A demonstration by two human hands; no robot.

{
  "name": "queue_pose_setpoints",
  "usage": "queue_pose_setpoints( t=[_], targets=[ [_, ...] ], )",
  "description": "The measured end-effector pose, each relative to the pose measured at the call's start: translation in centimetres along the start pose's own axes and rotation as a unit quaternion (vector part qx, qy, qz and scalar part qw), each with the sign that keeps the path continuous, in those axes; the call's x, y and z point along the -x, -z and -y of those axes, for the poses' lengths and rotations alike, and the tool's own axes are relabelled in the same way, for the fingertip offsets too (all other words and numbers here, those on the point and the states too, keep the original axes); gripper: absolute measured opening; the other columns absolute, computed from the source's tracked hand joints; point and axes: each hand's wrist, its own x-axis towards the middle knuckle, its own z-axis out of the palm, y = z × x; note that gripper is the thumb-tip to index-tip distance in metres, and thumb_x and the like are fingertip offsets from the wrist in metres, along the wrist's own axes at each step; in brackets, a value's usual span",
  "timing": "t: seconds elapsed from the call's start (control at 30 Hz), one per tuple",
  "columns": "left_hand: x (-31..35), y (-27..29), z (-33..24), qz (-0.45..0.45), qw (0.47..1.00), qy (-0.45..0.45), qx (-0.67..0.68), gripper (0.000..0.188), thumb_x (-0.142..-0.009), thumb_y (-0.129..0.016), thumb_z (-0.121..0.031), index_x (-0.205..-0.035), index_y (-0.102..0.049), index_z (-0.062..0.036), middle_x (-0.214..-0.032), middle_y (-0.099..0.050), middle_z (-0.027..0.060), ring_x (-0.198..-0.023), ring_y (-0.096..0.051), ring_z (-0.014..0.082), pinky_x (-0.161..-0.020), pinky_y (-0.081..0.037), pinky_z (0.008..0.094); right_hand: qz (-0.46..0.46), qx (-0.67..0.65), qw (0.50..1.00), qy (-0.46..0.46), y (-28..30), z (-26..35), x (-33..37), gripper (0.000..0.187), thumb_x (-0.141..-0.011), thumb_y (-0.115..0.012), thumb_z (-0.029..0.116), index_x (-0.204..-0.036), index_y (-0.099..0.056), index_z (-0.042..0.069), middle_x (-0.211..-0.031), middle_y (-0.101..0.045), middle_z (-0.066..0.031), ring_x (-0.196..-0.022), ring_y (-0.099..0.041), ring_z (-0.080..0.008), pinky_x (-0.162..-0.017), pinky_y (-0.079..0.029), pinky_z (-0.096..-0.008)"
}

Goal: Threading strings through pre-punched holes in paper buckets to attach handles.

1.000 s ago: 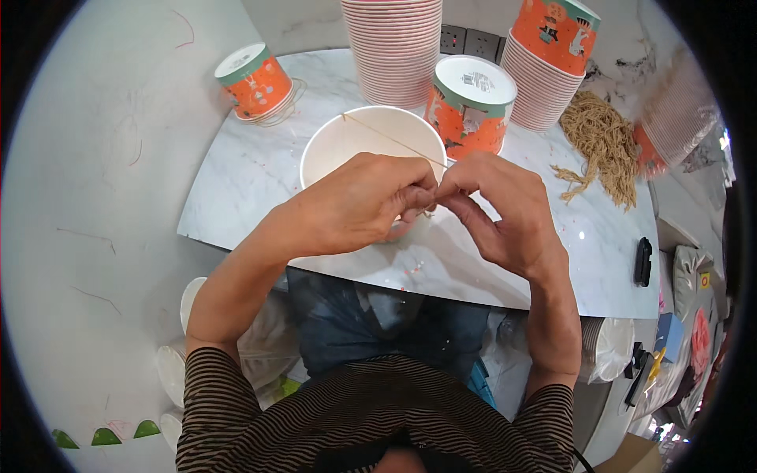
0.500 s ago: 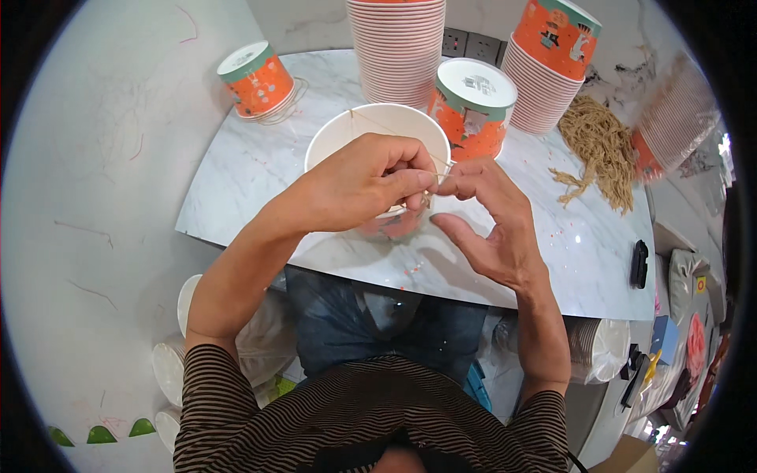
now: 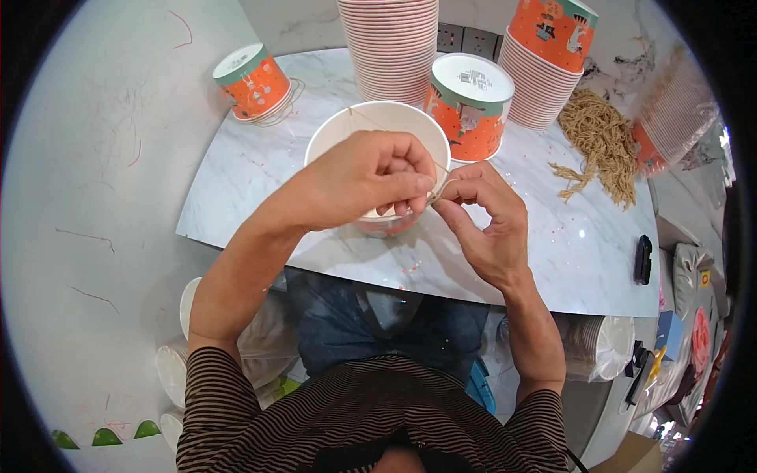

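A paper tub with a white inside stands mouth up before me, its outside mostly hidden by my hands. A thin tan string runs from its far left rim over the mouth to the right rim. My left hand reaches over the tub, thumb and forefinger pinched on the string at the right rim, the other fingers curled. At that same spot my right hand pinches the string between thumb and forefinger, where a small loop shows. Whether the string is knotted there is too small to tell.
Behind stand a tall stack of tubs, an upturned orange and green tub and another stack. At the far left is an upturned tub with string round its base. A tan string bundle and a black object lie right.
My right thumb has closed up to the forefinger, onto the string. The left hand has stayed at the right rim, its fingers slightly looser. The view has shifted slightly.
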Motion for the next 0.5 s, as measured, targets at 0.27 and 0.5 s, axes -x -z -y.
queue_pose_setpoints(
  t=[0.27, 0.5],
  targets=[
    [0.7, -0.8, 0.4, -0.032, 0.998, -0.039, 0.044, 0.026, -0.092, -0.074, -0.002, -0.114, -0.060, -0.0003, -0.111, -0.077, 0.0159, -0.093, -0.070, 0.0109, -0.076, -0.056, 0.0249, -0.010, 0.061, 0.998, 0.011, -0.6, 0.4, 0.6, 0.013, -0.083, -0.080, -0.001, -0.094, -0.074, 0.000, -0.097, -0.069, -0.0098, -0.086, -0.069, -0.0214, -0.074, -0.054, -0.0328],
    [2.4, -4.4, 0.4, -0.160, 0.934, -0.139, -0.288, 0.030, -0.087, -0.076, 0.002, -0.114, -0.064, 0.0009, -0.106, -0.076, 0.0118, -0.095, -0.075, 0.0212, -0.080, -0.060, 0.0307, 0.033, -0.070, 0.994, -0.071, 0.5, 0.3, 0.7, 0.008, -0.085, -0.079, 0.000, -0.091, -0.074, 0.000, -0.097, -0.069, -0.0080, -0.089, -0.067, -0.0176, -0.079, -0.052, -0.0302]
  ],
)
